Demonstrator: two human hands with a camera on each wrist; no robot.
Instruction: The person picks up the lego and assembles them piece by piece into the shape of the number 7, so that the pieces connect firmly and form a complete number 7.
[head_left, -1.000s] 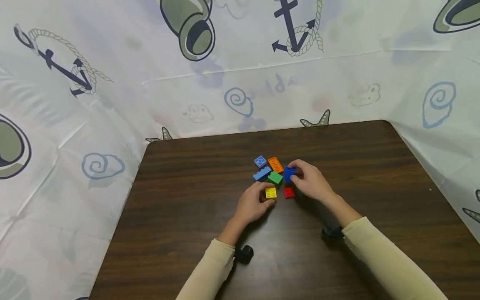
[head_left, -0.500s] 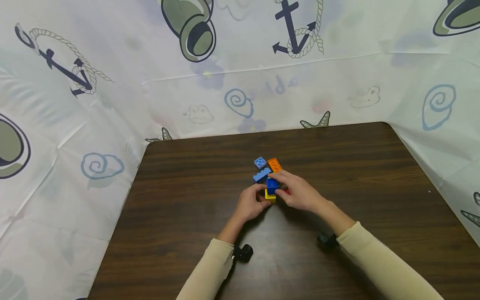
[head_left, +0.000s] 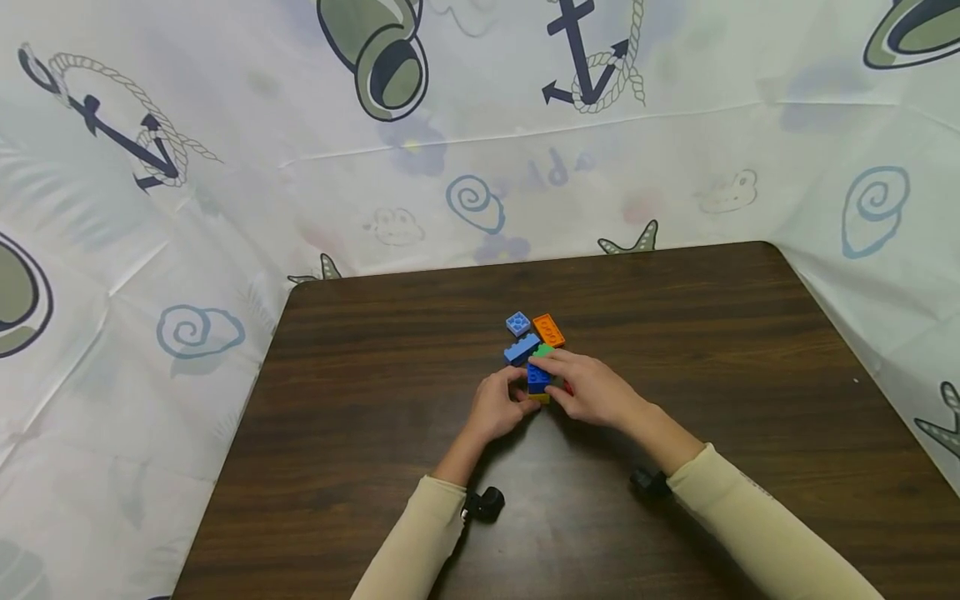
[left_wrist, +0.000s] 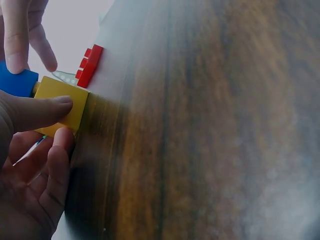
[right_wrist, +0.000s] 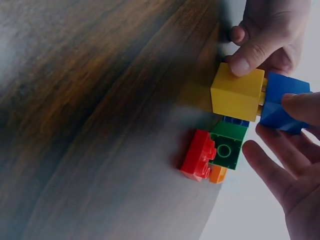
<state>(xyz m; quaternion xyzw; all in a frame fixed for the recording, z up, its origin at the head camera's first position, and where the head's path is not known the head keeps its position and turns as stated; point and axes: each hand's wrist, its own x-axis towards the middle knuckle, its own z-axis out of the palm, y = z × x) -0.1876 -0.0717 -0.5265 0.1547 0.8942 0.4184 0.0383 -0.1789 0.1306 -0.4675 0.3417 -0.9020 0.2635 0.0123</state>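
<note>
On the table, my left hand (head_left: 495,408) pinches a yellow toy building block (right_wrist: 235,95) between thumb and fingers. My right hand (head_left: 596,390) holds a dark blue building block (head_left: 537,380) directly above the yellow one. In the right wrist view, part of the yellow studs shows in a narrow gap between the two blocks. A red block (left_wrist: 90,66) lies to the right, mostly hidden by my right hand in the head view. Just behind the held pair is a green block (head_left: 543,351), partly covered by the right fingers.
Beyond the hands lie an orange block (head_left: 549,331), a longer light blue block (head_left: 522,350) and a small light blue block (head_left: 518,323). The dark wooden table (head_left: 360,375) meets a printed white cloth (head_left: 315,183) at its back and sides.
My right hand has carried the dark blue block leftward from beside the orange and red blocks to above the yellow one, then lowered it. The left hand stays on the yellow block.
</note>
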